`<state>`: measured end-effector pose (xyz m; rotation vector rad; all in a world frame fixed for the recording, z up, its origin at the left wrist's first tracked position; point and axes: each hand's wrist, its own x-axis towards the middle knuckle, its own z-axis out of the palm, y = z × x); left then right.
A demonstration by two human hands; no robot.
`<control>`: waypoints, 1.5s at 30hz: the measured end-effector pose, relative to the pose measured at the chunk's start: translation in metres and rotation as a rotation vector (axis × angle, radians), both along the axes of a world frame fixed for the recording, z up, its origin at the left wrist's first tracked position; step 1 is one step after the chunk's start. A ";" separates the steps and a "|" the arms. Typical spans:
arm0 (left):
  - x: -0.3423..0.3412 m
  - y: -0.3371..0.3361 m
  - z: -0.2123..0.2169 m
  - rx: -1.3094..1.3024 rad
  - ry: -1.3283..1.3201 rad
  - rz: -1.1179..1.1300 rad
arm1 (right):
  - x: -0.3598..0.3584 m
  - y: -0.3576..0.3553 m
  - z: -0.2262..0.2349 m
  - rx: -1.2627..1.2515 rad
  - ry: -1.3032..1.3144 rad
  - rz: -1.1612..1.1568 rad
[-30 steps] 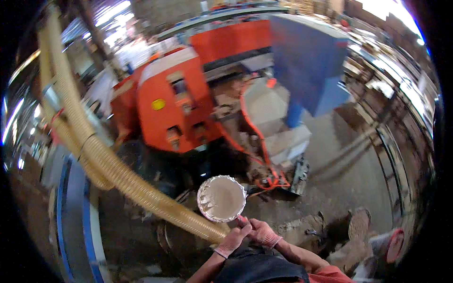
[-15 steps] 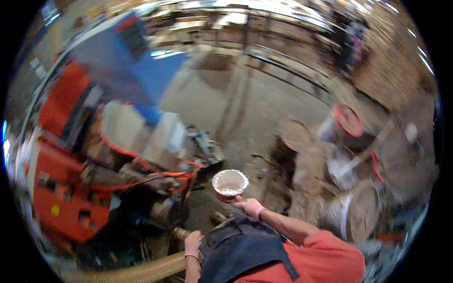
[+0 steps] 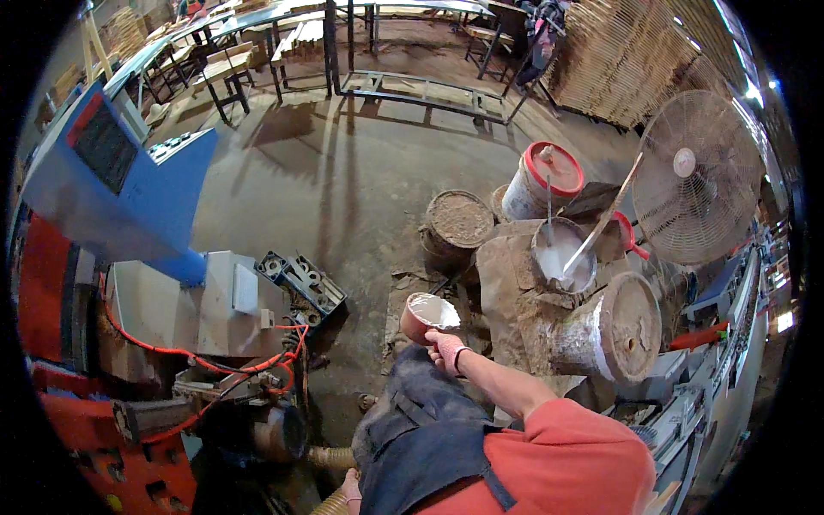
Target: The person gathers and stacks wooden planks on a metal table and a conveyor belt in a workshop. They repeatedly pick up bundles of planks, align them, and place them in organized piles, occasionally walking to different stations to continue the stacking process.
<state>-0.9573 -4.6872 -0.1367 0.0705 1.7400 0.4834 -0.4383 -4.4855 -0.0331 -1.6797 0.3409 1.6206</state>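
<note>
Holding a reddish dipper (image 3: pixel 422 316) in closed right hand (image 3: pixel 445 350); cannot tell opening or hold of left hand (image 3: pixel 352 487) near ribbed hose (image 3: pixel 330 457).

A grey concrete floor (image 3: pixel 382 163) stretches across the middle of the workshop, dusty and marked with dark shadows below a black metal frame (image 3: pixel 331 51). Beyond the frame, a long bench (image 3: pixel 249 24) runs along the far side, with low stands (image 3: pixel 225 67) bearing pale planks in front of it. A tall stack of wooden slats (image 3: pixel 614 64) rises at the upper right, near a large round fan (image 3: pixel 699 176) in a wire cage. Bright light (image 3: pixel 753 90) glares at the right edge, while a blue cabinet (image 3: pixel 137 184) leans into view at the left.
</note>
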 end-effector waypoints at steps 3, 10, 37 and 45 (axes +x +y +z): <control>0.011 0.030 0.001 -0.014 0.041 -0.034 | 0.032 0.025 -0.018 -0.029 0.016 -0.025; 0.066 0.117 0.037 -0.042 0.129 -0.108 | 0.122 0.113 -0.061 -0.103 0.084 -0.189; 0.254 0.358 0.180 -0.327 0.141 -0.203 | 0.321 0.250 -0.218 0.219 0.196 -0.645; 0.254 0.416 0.109 -0.086 0.197 -0.218 | 0.265 0.225 -0.173 0.195 -0.477 0.940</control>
